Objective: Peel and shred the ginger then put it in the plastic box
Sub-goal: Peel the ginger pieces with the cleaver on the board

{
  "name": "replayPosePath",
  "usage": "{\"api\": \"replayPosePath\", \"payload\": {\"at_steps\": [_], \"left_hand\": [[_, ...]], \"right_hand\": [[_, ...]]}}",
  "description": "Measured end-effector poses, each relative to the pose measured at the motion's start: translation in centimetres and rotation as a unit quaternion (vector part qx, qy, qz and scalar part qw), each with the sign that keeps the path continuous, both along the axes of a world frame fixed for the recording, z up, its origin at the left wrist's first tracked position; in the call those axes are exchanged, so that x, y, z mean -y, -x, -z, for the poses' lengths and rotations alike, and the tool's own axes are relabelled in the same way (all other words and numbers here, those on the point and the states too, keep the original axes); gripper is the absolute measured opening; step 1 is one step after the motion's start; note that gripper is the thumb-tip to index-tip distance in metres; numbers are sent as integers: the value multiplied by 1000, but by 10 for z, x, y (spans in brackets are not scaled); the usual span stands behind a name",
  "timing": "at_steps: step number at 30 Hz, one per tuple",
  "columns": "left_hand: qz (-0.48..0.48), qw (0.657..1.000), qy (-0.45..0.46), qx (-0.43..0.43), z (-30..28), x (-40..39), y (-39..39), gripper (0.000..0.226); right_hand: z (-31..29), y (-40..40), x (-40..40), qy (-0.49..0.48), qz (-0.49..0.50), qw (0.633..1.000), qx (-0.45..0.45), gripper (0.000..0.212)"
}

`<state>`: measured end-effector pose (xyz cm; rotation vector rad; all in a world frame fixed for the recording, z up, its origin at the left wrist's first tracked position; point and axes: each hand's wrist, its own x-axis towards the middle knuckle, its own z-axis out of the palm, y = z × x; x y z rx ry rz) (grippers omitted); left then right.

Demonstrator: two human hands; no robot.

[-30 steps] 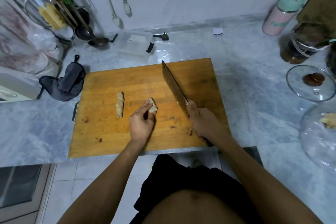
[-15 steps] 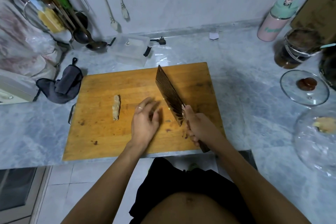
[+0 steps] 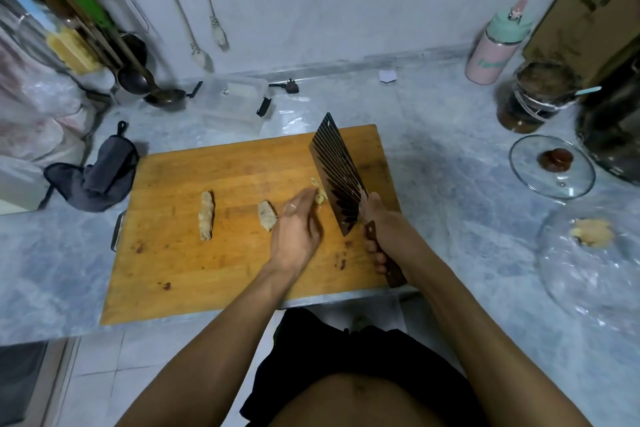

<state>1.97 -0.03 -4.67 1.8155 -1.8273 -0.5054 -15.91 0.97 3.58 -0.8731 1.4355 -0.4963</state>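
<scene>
Gripping the dark wooden handle of a cleaver (image 3: 337, 180), the right hand (image 3: 382, 225) sits just right of centre, its fingers curled round the handle near the front edge of the wooden cutting board (image 3: 194, 274); the broad blade tilts up and away toward the board's far right corner. Left of it, the left hand (image 3: 294, 236) lies low over the board with fingers reaching forward, their tips at a small pale piece of ginger (image 3: 319, 194) that sits between the fingertips and the blade, just beside both; whether the fingers pinch that piece or only press on it cannot be told. A short, partly skinned ginger chunk (image 3: 267, 216) lies on the board just left of that hand, near the thumb side, and a longer ginger stick (image 3: 206, 215) lies farther left, well apart from either hand. Beyond the board's left end a dark cloth (image 3: 95, 177) is bunched on the marble counter (image 3: 450, 156). Past the board's far edge, in the upper middle of the frame, the clear plastic box (image 3: 230, 104) stands on the counter, well apart from both hands. At the right, a glass lid (image 3: 552, 166) rests on the counter, with a pink bottle (image 3: 495, 48) near the wall behind.
</scene>
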Motion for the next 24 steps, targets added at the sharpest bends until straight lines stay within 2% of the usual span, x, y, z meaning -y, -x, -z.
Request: {"api": "replayPosePath", "payload": {"at_steps": [3,5,9,13,15,18,21,24], "left_hand": [[32,999,-4,0,-8,10,2,75],[40,999,-29,8,-5,11,1,75],[17,999,-34,17,5,7,-7,62],[-6,999,37,-4,1,2,-19,44],[-49,997,49,-16,2,-6,-33,37],[-102,995,17,-14,8,-17,-59,31],[-98,995,-25,-13,12,-22,-75,32],[-108,994,-29,-14,14,-24,-75,31]], "right_hand": [[1,-1,-4,-13,3,1000,25,65],[2,-2,-6,-21,2,999,41,65],[3,-2,-4,-17,-9,999,34,66],[5,-2,-5,-2,-42,999,7,69],[7,-4,-6,4,-70,997,-11,69],[12,-12,-8,40,-126,990,-56,69],[15,-25,-9,61,-179,979,-71,66],[18,-38,-8,72,-219,969,-83,65]]}}
